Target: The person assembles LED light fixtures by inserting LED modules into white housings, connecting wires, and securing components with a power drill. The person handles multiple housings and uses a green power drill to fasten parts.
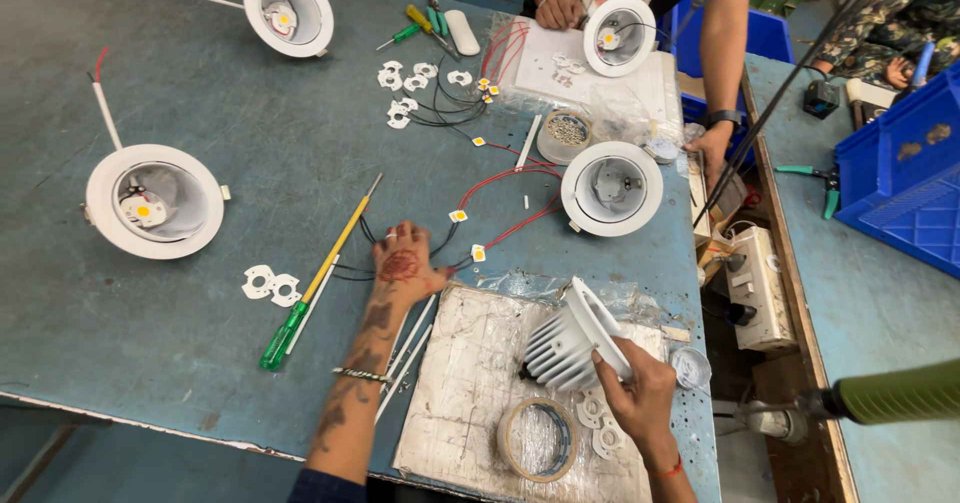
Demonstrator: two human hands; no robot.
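White finned lamp housing (572, 339) held tilted over the grey board (470, 363), gripped at its rim by the right hand (640, 393), fingers (608, 368) wrapped closed around the edge. Left hand (403, 263) flat on the blue counter (200, 293) just left of the board's upper corner, fingers (400, 235) spread open and pressing on thin black wires (350, 271), holding nothing closed. Red wires (500, 203) with small yellow chips (478, 253) just beyond that hand, above the board. Green-handled screwdriver (300, 308) lying left of the board, near white flat brackets (271, 285). Roll of tape (537, 439) resting on the board's lower part, beside more white brackets (600, 423) under the right hand. Round white lamp (611, 189) above the board, two more lamps (154, 201) (288, 10) far to its left. Another person's hand (558, 11) at the counter's far edge, well apart from the board.
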